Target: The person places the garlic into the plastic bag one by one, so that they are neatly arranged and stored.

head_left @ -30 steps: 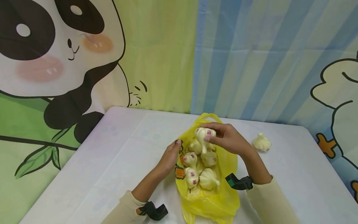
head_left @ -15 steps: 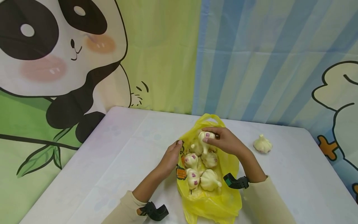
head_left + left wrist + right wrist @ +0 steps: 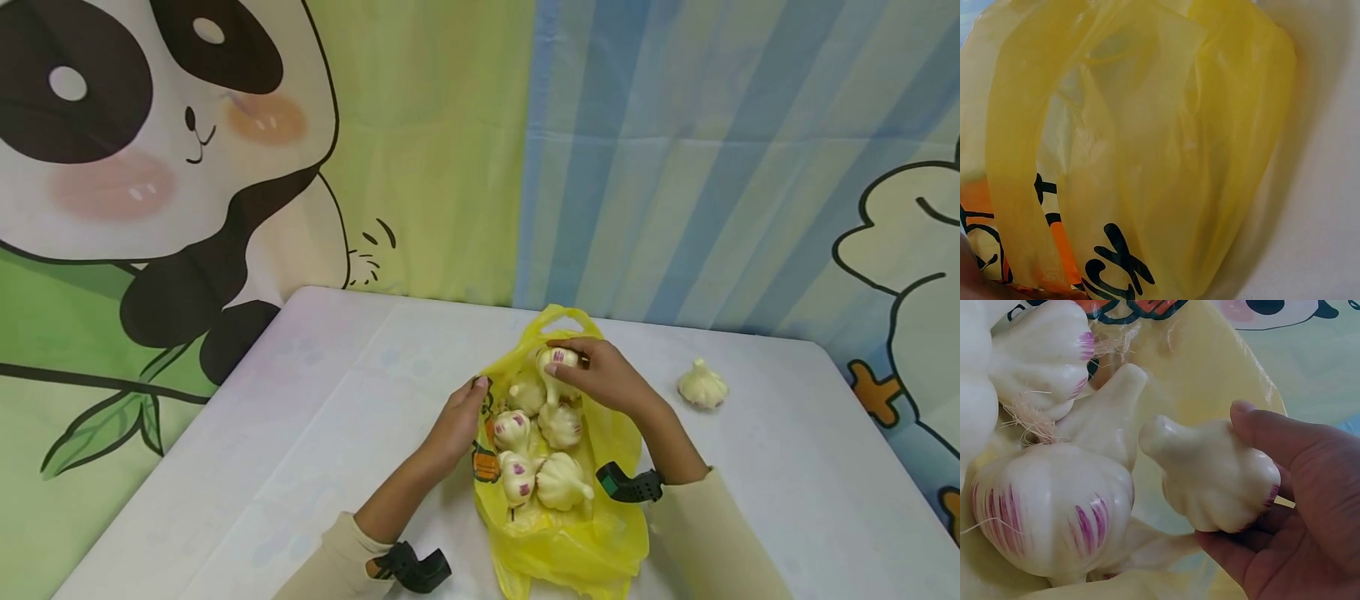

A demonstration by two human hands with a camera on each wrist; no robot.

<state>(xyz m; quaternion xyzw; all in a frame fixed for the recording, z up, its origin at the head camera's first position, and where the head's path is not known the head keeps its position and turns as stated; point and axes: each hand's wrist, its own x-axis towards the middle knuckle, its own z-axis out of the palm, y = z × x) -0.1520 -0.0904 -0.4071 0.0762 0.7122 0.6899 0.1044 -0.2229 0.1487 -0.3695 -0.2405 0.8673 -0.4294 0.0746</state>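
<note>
My right hand (image 3: 603, 379) grips a garlic bulb (image 3: 1216, 472) between thumb and fingers, over the far end of a yellow plastic bag (image 3: 558, 558). The bulb is pale with purple streaks at its base, and its stem points down toward the other bulbs in the head view. Several more bulbs lie inside the open bag, among them a front one (image 3: 562, 482) and a streaked one (image 3: 1054, 509). My left hand (image 3: 453, 429) holds the bag's left edge, thumb on the rim; its other fingers are mostly hidden. The left wrist view is nearly filled by the bag's printed side (image 3: 1147, 156).
One loose garlic bulb (image 3: 702, 386) sits on the white tabletop (image 3: 322, 417), right of the bag. A bag handle (image 3: 562, 315) stands up at the far end. Behind the table hangs a printed curtain (image 3: 420, 150) with a panda. Each wrist wears a black camera (image 3: 416, 567).
My right hand has lowered the garlic bulb slightly into the bag, closer to the bulbs there. The left hand keeps its hold on the bag's edge.
</note>
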